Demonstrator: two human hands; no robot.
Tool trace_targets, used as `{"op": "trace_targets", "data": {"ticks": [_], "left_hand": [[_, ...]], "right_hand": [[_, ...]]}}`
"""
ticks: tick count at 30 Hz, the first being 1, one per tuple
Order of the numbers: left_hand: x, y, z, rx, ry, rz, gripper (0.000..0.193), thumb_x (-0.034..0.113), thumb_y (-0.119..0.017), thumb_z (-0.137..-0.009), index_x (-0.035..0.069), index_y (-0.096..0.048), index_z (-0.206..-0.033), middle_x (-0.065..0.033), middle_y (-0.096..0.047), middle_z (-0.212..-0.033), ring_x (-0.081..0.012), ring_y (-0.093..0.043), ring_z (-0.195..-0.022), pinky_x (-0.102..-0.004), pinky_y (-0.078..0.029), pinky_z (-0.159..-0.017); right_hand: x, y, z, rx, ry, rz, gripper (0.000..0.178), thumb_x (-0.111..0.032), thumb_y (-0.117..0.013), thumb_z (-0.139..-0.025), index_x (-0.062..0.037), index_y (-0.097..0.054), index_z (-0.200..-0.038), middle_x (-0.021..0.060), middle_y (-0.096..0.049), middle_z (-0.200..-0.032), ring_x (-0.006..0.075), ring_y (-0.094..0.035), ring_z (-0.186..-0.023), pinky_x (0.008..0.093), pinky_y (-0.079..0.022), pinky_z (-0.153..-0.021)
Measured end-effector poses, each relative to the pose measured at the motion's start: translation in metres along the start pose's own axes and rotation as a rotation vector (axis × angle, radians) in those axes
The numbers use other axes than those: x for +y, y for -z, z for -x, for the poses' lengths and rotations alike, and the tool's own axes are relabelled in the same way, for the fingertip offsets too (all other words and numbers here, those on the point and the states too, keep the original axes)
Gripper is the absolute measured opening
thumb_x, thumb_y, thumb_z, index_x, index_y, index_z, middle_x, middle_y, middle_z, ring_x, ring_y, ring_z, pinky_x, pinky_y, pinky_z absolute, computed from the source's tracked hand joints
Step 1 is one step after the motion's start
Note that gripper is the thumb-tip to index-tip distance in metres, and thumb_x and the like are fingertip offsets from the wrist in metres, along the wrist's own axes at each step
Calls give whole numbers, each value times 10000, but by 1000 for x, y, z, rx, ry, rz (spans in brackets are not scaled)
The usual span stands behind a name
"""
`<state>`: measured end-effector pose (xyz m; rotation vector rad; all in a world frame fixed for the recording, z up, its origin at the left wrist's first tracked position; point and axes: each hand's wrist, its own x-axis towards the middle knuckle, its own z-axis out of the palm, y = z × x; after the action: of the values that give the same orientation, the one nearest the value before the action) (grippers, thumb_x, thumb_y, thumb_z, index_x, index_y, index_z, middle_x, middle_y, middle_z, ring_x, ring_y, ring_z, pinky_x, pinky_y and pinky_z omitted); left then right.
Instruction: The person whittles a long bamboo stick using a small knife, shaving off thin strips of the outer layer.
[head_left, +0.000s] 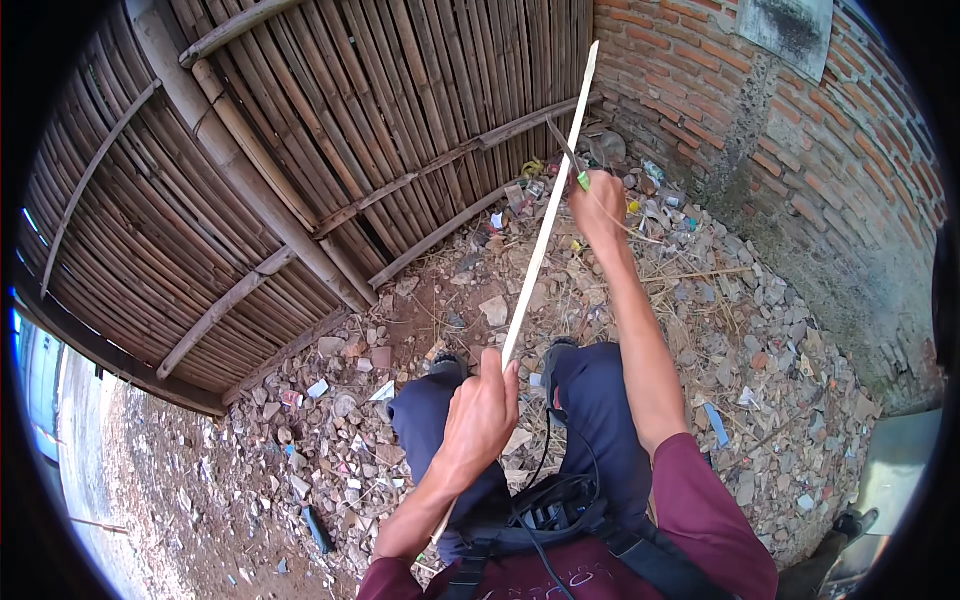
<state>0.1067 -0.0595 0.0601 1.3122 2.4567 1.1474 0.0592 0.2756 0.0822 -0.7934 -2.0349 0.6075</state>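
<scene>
My left hand is closed around the lower part of a long, pale split-wood or bamboo strip. The strip slants up and away to the right, and its near end comes out below my left wrist. Farther off, my right hand grips a knife with a bit of green showing at the handle. Its blade points up and left and crosses the strip near the upper half; whether the edge touches the wood I cannot tell. A thin, curved shaving or fibre trails beside my right hand.
A bamboo slat wall rises ahead and left, meeting a brick wall at the right. Stones and litter cover the rubble ground. A dark object lies at lower left. Another person's foot shows at lower right.
</scene>
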Motion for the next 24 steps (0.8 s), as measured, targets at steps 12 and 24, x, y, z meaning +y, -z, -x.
{"op": "trace_targets", "data": {"ticks": [12,24], "left_hand": [[-1,2,17,-46,20,-20,217,189,-538,-1114,9,-426,-1067,-264,-597,-634,-521,-617,-622,-601,-447,-546],[-18,19,82,-103,20,-95,236,221,-586,-1090,24,-458,-1080,-252,-646,-652,-488,-639,-556,-575,-483,-480]], "right_hand": [[20,15,7,99,131,83,354,-166,-601,-976,64,-724,-737,334,-668,-697,509,-706,-672,569,-531,-621],[47,57,-54,288,132,175,529,-369,-555,-1081,39,-747,-804,338,-668,-752,569,-677,-778,590,-523,-664]]}}
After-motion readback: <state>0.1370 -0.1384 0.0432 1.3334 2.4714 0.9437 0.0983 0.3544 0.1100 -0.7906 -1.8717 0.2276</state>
